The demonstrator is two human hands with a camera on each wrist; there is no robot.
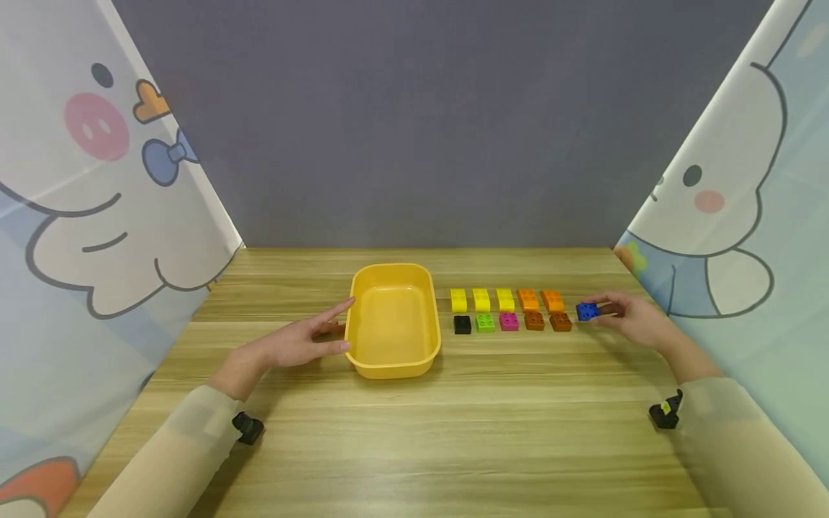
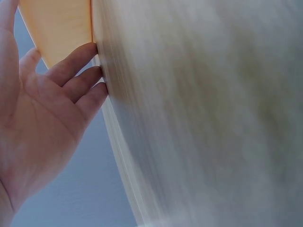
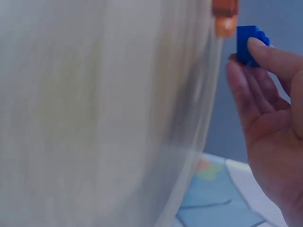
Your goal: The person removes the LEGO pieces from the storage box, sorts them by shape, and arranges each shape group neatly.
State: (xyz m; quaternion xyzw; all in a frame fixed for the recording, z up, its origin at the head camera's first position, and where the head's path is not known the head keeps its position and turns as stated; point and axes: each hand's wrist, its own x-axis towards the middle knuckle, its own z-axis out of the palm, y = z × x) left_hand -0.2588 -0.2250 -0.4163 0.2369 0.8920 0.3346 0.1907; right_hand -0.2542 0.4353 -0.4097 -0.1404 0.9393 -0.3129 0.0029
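Observation:
My right hand [image 1: 637,321] pinches a blue toy brick [image 1: 587,311] between thumb and fingers, at the right end of two rows of bricks. In the right wrist view the blue brick [image 3: 246,45] is held above the tabletop, with its studs turned sideways. My left hand [image 1: 304,342] is at the left side of a yellow plastic tub [image 1: 393,372], fingers spread and fingertips at its rim. The left wrist view shows the fingers of that hand [image 2: 42,104] extended, some fingertips touching the table beside the tub wall [image 2: 61,28]. Inside, the tub holds nothing.
Right of the tub, the back row has yellow bricks [image 1: 481,300] and orange bricks [image 1: 527,300]. In front lie a black brick [image 1: 463,325], a green brick [image 1: 485,323], a magenta brick [image 1: 509,321] and brown bricks [image 1: 534,321]. Printed cloth hangs on both sides; a grey panel [image 1: 427,129] stands behind.

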